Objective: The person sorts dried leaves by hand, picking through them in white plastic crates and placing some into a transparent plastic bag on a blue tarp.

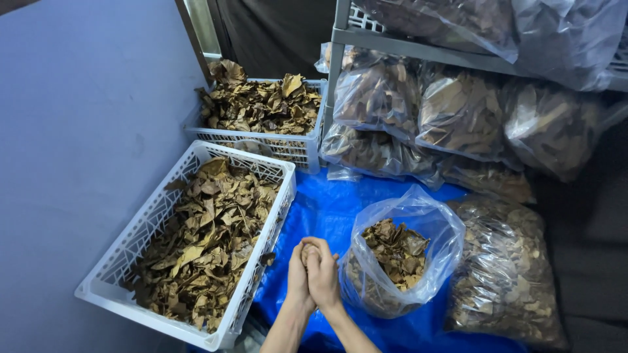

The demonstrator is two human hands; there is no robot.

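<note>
- Low centre of the frame: left hand [299, 274] and right hand [322, 273] pressed together palm to palm, fingers closed around something small and brownish at the fingertips; contents too hidden to name with certainty.
- Beneath the hands, blue tarp [327, 209]; a bare strip of it running up the middle of the frame, the only open lane, bounded by the crate wall on the left and bags on the right.
- Just right of the hands, nearly touching the right one: open clear plastic bag [418, 216], mouth gaping upward, partly filled with dried brown leaves [396, 252].
- Left of the hands: near white crate [124, 261], lattice-walled, tilted across the lower left, heaped with dry leaves; corner close to the left wrist.
- Upper centre-left: far white crate [301, 151], likewise full of leaves, touching the near crate's upper edge.
- Lower right: filled bag [507, 274] lying beside the open one.
- Upper right: grey metal shelf [405, 42] crowded with stacked leaf bags [461, 114], closing off that side.
- Left edge: plain bluish wall [78, 131].
</note>
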